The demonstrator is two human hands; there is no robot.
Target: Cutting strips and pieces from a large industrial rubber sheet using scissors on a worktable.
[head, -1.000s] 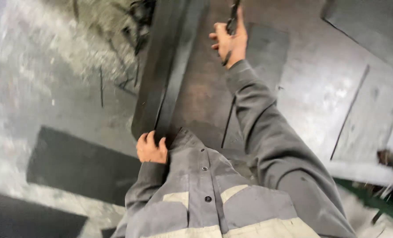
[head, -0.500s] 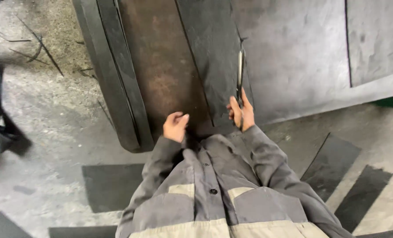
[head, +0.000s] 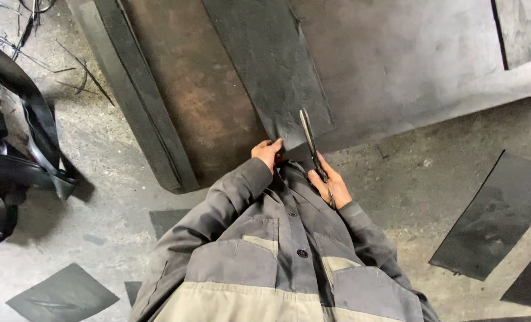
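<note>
Right hand is closed around the handles of a pair of metal shears, whose long blades point away toward twelve o'clock and lie over the near edge of a dark rubber sheet. Left hand, at about nine o'clock from the shears and just beside them, pinches the near corner of that same sheet between thumb and fingers. Both wrists come out of the grey sleeves of a work jacket, grey above and beige below, which fills the nearest part of the view.

Beyond the hands, the rubber sheet lies flat and runs away toward twelve o'clock, resting on a wider rust-brown panel. At nine o'clock from that panel, touching its edge, a thick dark rubber strip runs in the same direction. At two o'clock from the hands a broad grey slab spreads across the floor.

On the concrete floor, cut pieces of black rubber lie well apart from the hands: one large offcut at four o'clock and a smaller one at eight o'clock. Far off at nine to ten o'clock, a tangle of curled black rubber scraps is heaped on the floor.
</note>
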